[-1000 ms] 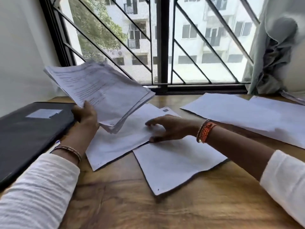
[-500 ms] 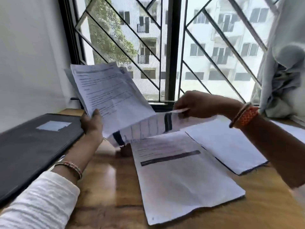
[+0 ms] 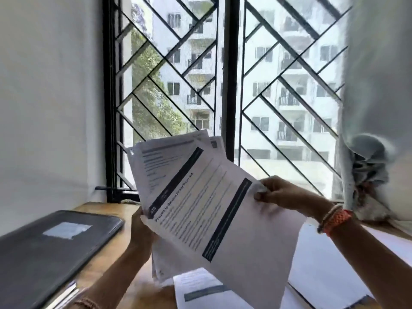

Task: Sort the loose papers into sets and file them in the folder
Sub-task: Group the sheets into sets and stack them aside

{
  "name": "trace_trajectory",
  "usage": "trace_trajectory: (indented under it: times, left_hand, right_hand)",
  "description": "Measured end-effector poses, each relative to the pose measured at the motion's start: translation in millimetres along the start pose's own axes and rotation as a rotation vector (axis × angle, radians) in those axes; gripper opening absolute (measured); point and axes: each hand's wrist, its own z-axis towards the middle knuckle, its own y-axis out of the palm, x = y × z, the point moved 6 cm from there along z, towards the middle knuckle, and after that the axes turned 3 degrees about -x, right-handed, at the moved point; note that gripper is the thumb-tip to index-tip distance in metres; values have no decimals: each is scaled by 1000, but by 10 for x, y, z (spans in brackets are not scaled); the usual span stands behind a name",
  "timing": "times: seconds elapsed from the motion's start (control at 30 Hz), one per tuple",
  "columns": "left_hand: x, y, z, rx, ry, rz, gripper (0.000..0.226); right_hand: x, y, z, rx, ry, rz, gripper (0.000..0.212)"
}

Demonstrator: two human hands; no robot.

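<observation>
Several sheets are gathered, none filed yet, as far as the head view shows. Left hand (image 3: 142,230) grips a fanned stack of papers (image 3: 169,166) by its lower edge, raised in front of the window (image 3: 227,85). Right hand (image 3: 278,192) pinches the top right corner of the front sheet (image 3: 214,219), held against that stack. Black folder (image 3: 44,248) lies shut along the left edge of the wooden table (image 3: 107,259), apparently untouched. More loose sheets (image 3: 200,291) lie on the table at the near edge and toward the right side. Judgement: sorting is partway; remaining sheets need collecting, sets need squaring, and the folder must be opened and loaded.
</observation>
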Motion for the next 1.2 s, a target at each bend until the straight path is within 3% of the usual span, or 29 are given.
trace_trajectory:
  times: [0.17, 0.3, 0.4, 0.53, 0.63, 0.7, 0.8, 0.9, 0.97, 1.07, 1.13, 1.2]
  left_hand:
    - [4, 18, -47, -58, -9, -16, 8]
    - [0, 22, -60, -36, -66, -30, 25]
    - [-7, 17, -53, -25, -57, 36, 20]
    - [-72, -61, 16, 15, -45, 69, 8]
    - [-100, -75, 51, 22, -39, 68, 8]
    - [-117, -79, 63, 27, -33, 76, 7]
    - [-116, -93, 59, 56, -19, 105, 7]
    - [-130, -114, 57, 107, -14, 176, 11]
    - [-179, -145, 57, 151, -20, 241, 14]
    - [-198, -229, 94, 240, -7, 372, 23]
    - [-224, -282, 87, 283, -11, 442, 27]
    - [-239, -310, 76, 303, -12, 473, 29]
  right_hand:
    - [56, 101, -26, -14, 21, 88, 21]
    - [123, 98, -27, -6, 54, 116, 21]
    - [136, 92, -35, 30, 68, 94, 25]
    - [240, -239, -82, 446, 86, 212, 20]
    - [385, -468, -155, 633, 102, 308, 17]
    - [488, -586, -231, 750, 143, 157, 16]
    - [468, -734, -501, 1072, 177, -256, 22]
    - [330, -829, -759, 1291, 66, -602, 43]
    - [325, -819, -866, 1270, -79, -768, 55]
    - [297, -578, -940, 1029, -254, -1042, 57]
    - [417, -294, -966, 760, -231, -1201, 53]
    - [708, -73, -963, 430, 38, -1269, 44]
